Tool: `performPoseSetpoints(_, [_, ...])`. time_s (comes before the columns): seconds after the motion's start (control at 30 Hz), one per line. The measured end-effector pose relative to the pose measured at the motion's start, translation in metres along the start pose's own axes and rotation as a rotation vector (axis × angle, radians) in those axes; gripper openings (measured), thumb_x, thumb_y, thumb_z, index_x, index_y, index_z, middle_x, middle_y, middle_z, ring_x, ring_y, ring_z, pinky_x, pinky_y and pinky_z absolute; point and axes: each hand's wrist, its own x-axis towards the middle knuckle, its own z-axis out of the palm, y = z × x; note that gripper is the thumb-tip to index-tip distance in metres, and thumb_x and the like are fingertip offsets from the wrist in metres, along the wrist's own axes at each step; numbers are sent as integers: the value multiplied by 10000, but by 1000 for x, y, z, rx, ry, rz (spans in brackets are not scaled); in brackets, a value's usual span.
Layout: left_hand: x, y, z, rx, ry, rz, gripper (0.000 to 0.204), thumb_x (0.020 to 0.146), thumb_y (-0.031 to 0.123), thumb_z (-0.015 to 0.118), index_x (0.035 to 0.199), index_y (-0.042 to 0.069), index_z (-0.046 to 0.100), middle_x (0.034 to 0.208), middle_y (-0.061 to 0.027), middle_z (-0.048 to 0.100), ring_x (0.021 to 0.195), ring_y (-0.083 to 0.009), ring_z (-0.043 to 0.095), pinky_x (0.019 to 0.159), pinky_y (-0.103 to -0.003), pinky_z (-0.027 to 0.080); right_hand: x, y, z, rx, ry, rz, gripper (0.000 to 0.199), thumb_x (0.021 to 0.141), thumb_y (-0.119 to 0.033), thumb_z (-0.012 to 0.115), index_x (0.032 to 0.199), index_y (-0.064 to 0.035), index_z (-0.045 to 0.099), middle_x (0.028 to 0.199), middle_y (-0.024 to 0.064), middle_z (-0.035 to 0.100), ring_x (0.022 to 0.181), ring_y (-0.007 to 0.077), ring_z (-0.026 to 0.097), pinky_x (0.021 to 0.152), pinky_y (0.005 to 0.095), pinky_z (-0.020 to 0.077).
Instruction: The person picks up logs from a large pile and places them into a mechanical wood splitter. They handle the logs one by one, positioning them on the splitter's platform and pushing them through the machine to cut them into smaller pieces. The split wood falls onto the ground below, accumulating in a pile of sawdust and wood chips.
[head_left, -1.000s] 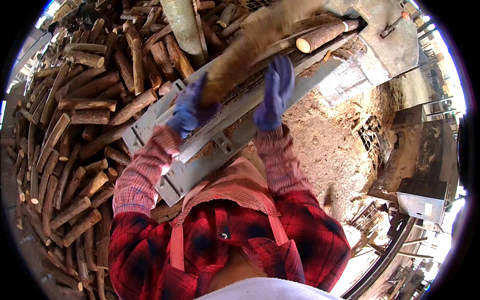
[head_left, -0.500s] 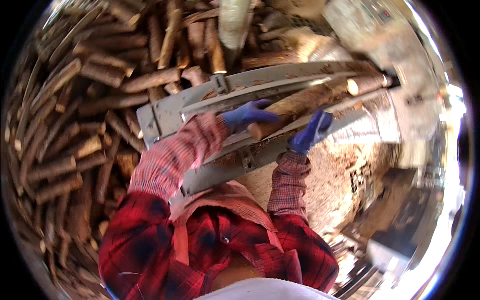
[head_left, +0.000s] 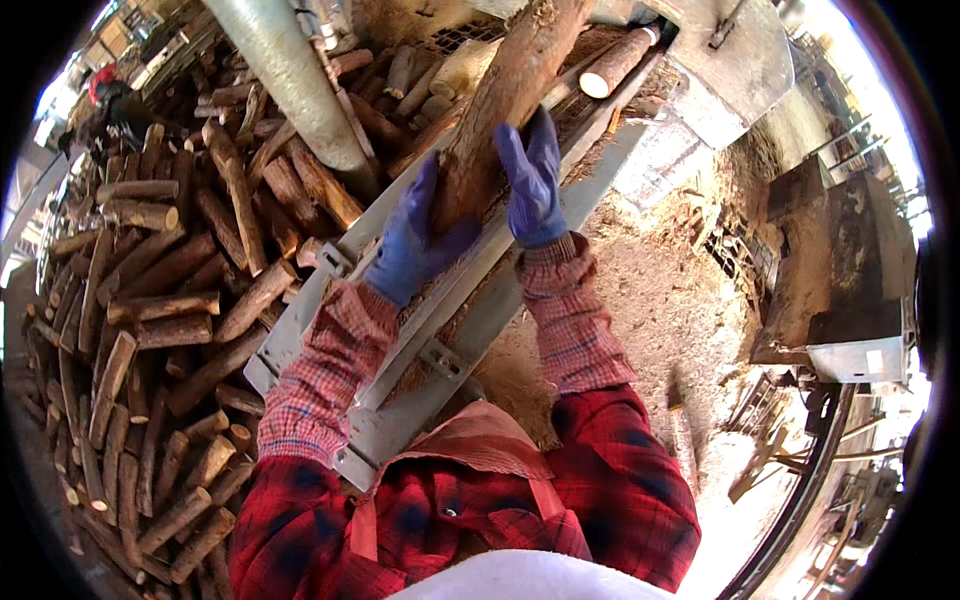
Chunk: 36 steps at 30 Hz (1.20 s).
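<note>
A thick bark-covered log (head_left: pixel 505 105) slants up and away above a grey metal trough (head_left: pixel 395 375), its near end between my two gloved hands. My left hand (head_left: pixel 415 240), in a blue-purple glove, cups that near end, with fingers along the left side and thumb across the bottom. On the other side my right hand (head_left: pixel 530 180), gloved alike, has its fingers stretched out and apart next to the bark; whether it presses on the log I cannot tell. Farther up the trough lies a second log (head_left: pixel 615 65) with a pale cut end.
A large heap of cut logs (head_left: pixel 165 300) fills the left. A thick grey pipe (head_left: pixel 300 85) stands beyond the trough. Metal machine housing (head_left: pixel 735 65) is at the far right end. Sawdust (head_left: pixel 640 310) covers the ground at right, near a dark box-shaped unit (head_left: pixel 840 265).
My view has turned, so the trough slants more steeply. The log's far end appears higher and nearer. My right hand has come close to the log's side; my left has shifted to its near end.
</note>
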Motion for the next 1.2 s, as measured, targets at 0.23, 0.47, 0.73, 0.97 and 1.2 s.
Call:
performPoseSetpoints(0.23, [57,-45,82,739,-701,-449,755,814,475,627,1434,122,380,1277,-247,534,1138,-383,571,869,-448,495,-67,-29,-30,391,386,710,550,935,-86,599,1430,-23,366,1409,144,427,1282,249,431,1026,352,396])
performPoseSetpoints(0.47, [12,-88,39,428,-212,-172,626,703,345,740,1253,100,569,1148,-170,642,1056,-337,623,900,-428,491,-113,-6,33,107,102,408,425,1001,-210,493,1371,-5,452,1428,162,413,1294,289,415,1088,420,341])
performPoseSetpoints(0.73, [-247,-20,-255,341,710,-502,586,789,275,707,1301,59,524,1212,-189,604,1138,-328,584,971,-398,469,-164,-162,201,512,-449,209,461,1023,-226,442,1391,50,407,1376,194,465,1208,294,508,1040,417,419])
performPoseSetpoints(0.97, [-659,-7,-495,442,1667,-1010,527,722,370,810,1027,9,579,870,-136,665,745,-229,629,653,-377,506,-288,-295,317,880,-987,484,603,987,-282,504,1458,34,301,1412,178,453,1240,282,497,1052,384,386])
performPoseSetpoints(1.2, [-789,-19,-628,470,2084,-1419,793,618,382,895,1203,8,512,1159,-156,604,1046,-304,588,920,-414,464,-346,-330,327,747,-1092,688,685,970,-396,550,1445,35,312,1359,191,490,1171,264,547,971,366,457])
